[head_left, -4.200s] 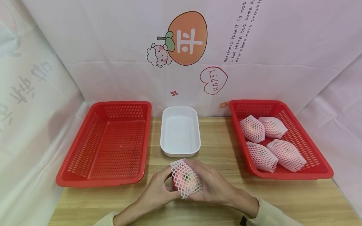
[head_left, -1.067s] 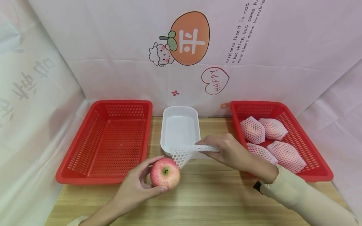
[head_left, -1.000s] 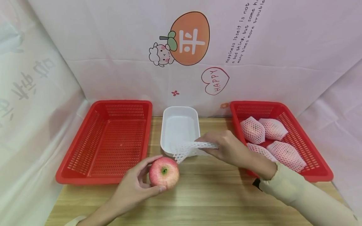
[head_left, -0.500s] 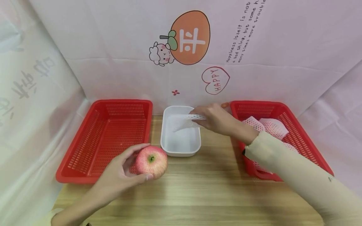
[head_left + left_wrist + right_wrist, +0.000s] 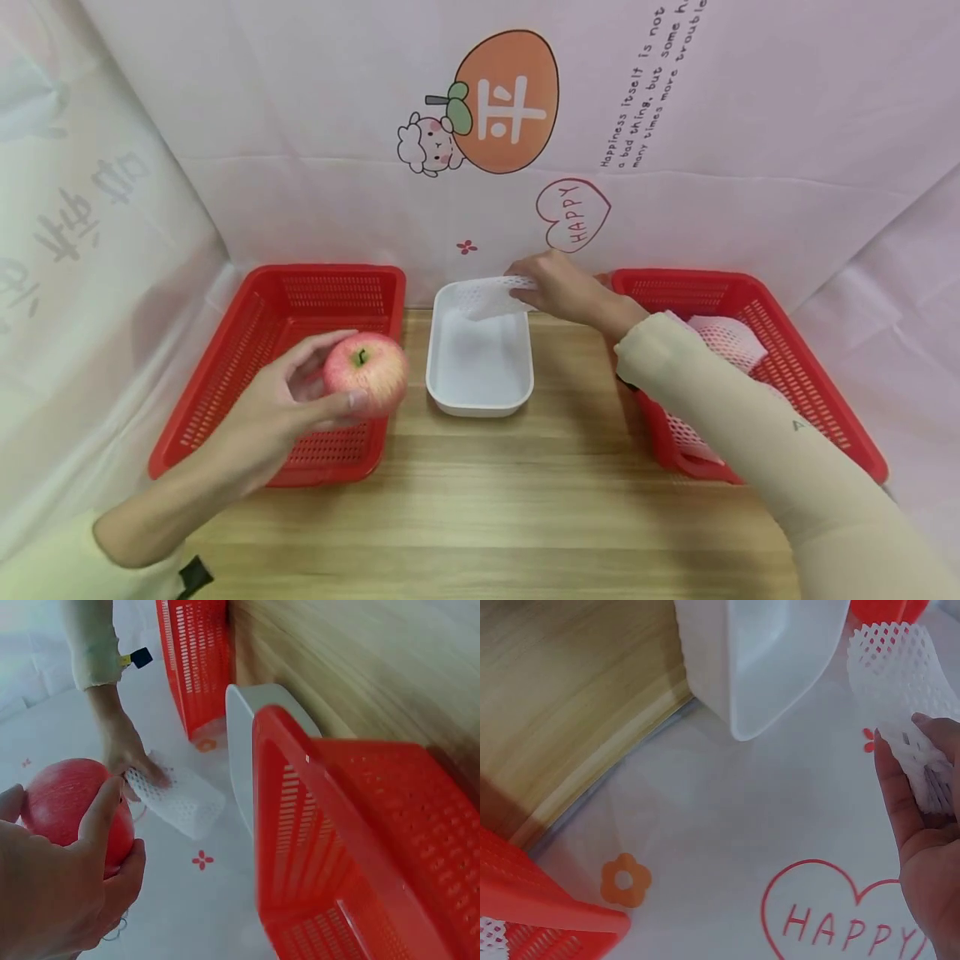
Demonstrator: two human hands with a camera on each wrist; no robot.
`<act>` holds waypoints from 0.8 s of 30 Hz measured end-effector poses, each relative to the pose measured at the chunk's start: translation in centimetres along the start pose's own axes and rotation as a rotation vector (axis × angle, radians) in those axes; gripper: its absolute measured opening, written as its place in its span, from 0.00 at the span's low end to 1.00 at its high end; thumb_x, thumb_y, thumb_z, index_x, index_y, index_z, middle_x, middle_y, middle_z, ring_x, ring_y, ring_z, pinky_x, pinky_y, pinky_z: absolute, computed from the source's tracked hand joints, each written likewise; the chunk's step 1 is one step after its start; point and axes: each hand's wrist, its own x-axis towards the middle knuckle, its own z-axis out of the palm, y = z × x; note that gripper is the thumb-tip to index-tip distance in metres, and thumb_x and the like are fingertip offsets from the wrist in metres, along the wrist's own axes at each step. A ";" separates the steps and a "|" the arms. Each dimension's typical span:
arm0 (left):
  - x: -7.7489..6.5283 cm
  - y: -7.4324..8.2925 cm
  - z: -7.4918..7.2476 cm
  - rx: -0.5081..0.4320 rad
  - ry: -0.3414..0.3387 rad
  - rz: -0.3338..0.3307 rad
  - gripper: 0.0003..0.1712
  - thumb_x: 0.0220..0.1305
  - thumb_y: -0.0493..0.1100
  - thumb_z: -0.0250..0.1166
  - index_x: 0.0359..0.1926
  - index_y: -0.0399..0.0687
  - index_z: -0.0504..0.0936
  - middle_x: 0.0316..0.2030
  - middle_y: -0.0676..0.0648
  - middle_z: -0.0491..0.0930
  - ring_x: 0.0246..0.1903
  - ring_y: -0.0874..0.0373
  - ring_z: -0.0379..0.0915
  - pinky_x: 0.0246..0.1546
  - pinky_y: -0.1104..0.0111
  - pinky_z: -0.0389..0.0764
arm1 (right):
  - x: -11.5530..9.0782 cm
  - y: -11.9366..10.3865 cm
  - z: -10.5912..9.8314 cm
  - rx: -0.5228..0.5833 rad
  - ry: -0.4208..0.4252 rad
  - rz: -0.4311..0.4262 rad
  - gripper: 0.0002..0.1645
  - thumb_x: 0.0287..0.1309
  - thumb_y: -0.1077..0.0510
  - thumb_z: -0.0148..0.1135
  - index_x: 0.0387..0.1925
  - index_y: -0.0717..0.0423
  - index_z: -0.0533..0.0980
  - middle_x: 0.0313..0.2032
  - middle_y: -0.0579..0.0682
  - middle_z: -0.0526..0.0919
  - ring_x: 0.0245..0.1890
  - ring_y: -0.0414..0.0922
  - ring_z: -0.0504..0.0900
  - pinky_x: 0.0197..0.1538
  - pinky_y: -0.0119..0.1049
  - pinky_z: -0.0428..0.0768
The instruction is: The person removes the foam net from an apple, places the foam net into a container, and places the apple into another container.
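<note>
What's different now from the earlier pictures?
The left hand now holds the round red-and-yellow apple bare, having carried it left and forward, toward the left red plastic basket. The right hand has let go of the apple and drawn off its white foam-mesh sleeve, taking that forward toward the far end of the white rectangular tray. The tray, that basket and the right red plastic basket stayed put.

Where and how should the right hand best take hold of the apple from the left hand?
Probably around the rounded right side of the apple, coming from the right: that side is bare in the head view, while the left hand grips its left, thumb on the near side. The right hand should first release the foam net.
</note>
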 end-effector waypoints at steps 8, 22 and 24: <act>2.0 1.0 -3.0 -0.119 0.039 -0.040 0.45 0.73 0.39 0.69 0.82 0.45 0.55 0.76 0.43 0.59 0.67 0.46 0.68 0.55 0.58 0.87 | 1.1 2.0 1.5 -0.007 -0.014 0.110 0.21 0.61 0.63 0.77 0.56 0.59 0.86 0.57 0.58 0.88 0.58 0.57 0.87 0.60 0.51 0.86; 6.5 0.3 -8.2 -0.167 0.187 -0.056 0.43 0.72 0.36 0.69 0.79 0.40 0.54 0.64 0.48 0.65 0.59 0.55 0.72 0.50 0.63 0.89 | 3.2 3.4 4.7 -0.014 -0.105 0.242 0.19 0.65 0.61 0.74 0.57 0.61 0.85 0.55 0.59 0.88 0.52 0.56 0.87 0.58 0.50 0.87; 7.2 0.4 -8.7 -0.133 0.207 -0.076 0.46 0.73 0.37 0.69 0.81 0.40 0.51 0.63 0.49 0.64 0.59 0.56 0.70 0.50 0.64 0.89 | 3.4 3.6 5.1 -0.020 -0.123 0.252 0.19 0.66 0.62 0.72 0.57 0.62 0.84 0.55 0.60 0.88 0.53 0.56 0.86 0.60 0.50 0.86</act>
